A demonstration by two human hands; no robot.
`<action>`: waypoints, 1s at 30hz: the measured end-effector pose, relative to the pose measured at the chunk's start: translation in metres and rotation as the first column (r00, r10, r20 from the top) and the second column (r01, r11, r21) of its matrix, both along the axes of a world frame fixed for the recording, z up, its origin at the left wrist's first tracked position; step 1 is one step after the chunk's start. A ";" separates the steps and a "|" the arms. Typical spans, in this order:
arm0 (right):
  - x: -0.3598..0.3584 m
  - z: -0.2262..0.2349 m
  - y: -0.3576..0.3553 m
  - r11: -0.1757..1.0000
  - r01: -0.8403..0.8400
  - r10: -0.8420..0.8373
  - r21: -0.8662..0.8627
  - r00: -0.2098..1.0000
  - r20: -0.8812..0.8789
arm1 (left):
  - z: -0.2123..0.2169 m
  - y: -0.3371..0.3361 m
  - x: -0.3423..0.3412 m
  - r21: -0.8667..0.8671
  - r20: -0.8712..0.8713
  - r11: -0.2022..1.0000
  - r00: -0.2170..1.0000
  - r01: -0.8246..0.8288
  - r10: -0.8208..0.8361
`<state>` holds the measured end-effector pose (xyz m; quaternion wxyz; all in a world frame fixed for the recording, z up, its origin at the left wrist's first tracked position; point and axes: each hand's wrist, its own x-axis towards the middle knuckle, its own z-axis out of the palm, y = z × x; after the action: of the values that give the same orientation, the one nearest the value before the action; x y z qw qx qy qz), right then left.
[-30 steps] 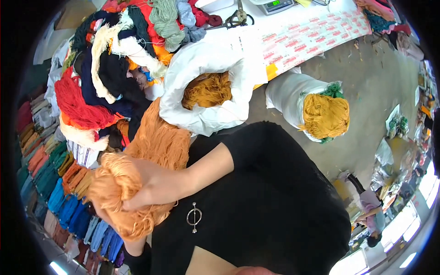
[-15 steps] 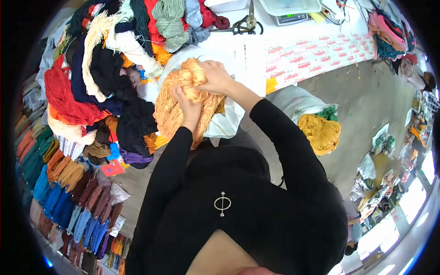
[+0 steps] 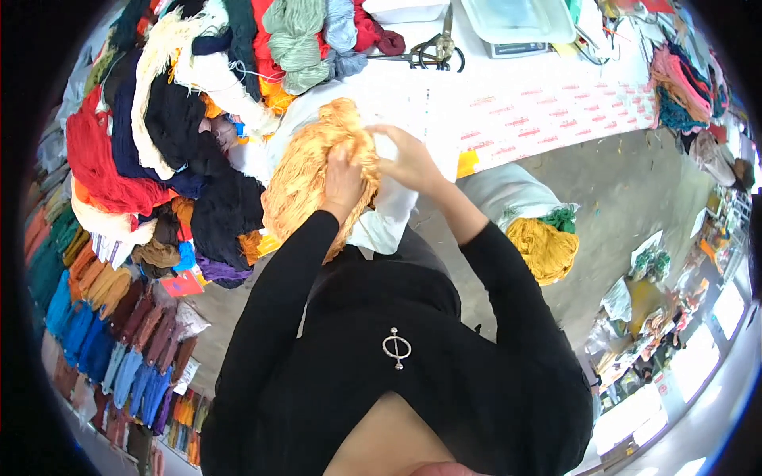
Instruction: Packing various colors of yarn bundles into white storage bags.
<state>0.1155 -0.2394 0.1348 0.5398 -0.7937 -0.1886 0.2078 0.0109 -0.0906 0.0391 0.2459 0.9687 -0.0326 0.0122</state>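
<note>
- The left hand (image 3: 344,181) lies back up on the peach-orange yarn (image 3: 303,178), its fingers pointing away from the body and partly sunk in the strands; I cannot tell whether they clamp any.
- The left forearm, in a black sleeve (image 3: 279,305) down to the wrist, slants up and inward from the lower left.
- The right hand (image 3: 413,165) is at the yarn's right edge, fingers pointing left, with thumb and forefinger spread apart.
- The right forearm (image 3: 460,208) reaches up and to the left, bare between the wrist and the sleeve's edge; that elbow is bent outward.
- The yarn sits in a loose heap in front of the person, over the white bag (image 3: 387,224), part of which shows below the right hand.
- Left of the yarn is black yarn (image 3: 226,210); scissors (image 3: 435,55) lie beyond on the table (image 3: 548,103).
</note>
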 end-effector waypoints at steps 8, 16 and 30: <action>-0.029 0.047 -0.043 0.996 -0.050 0.039 -0.069 0.987 -0.154 | -0.003 0.030 0.059 -0.097 -0.577 0.995 0.815 -0.021 -0.039; -0.094 0.067 0.056 0.778 -0.607 0.624 -0.161 0.723 0.296 | 0.065 0.176 -0.043 -0.569 -0.576 0.415 0.704 -0.710 0.415; -0.093 -0.110 0.103 0.768 -0.639 0.622 -0.042 0.759 -0.192 | 0.119 0.172 -0.113 -0.104 -0.492 0.863 0.780 -0.494 0.386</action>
<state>0.0228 -0.1361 0.0243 0.4096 -0.6906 -0.3878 0.4527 -0.1024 0.0809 0.1581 0.3459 0.8894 0.2561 -0.1539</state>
